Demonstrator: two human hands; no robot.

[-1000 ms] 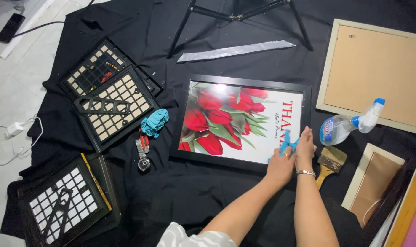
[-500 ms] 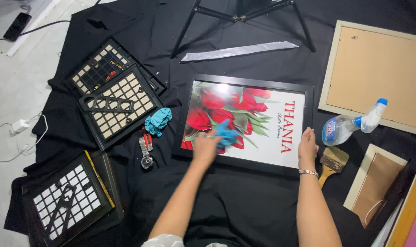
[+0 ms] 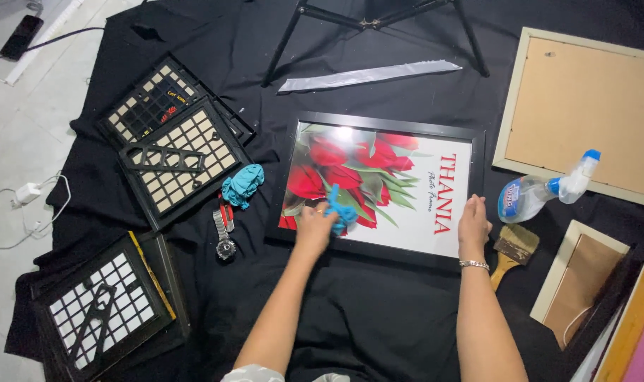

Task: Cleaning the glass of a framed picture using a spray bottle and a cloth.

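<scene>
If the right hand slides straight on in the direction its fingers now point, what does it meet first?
The right hand points up along the black picture frame; it would probably cross the red lettering on the print first, then the frame's top edge.

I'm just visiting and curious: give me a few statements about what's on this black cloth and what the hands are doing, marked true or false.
1. The left hand holds a blue cloth on the framed flower picture. True.
2. The right hand grips the spray bottle. False: it rests on the picture's right side; the bottle lies apart.
3. A paintbrush lies below the spray bottle. True.
4. The wristwatch lies on the picture's glass. False: it lies on the black cloth, left of the frame.
</scene>
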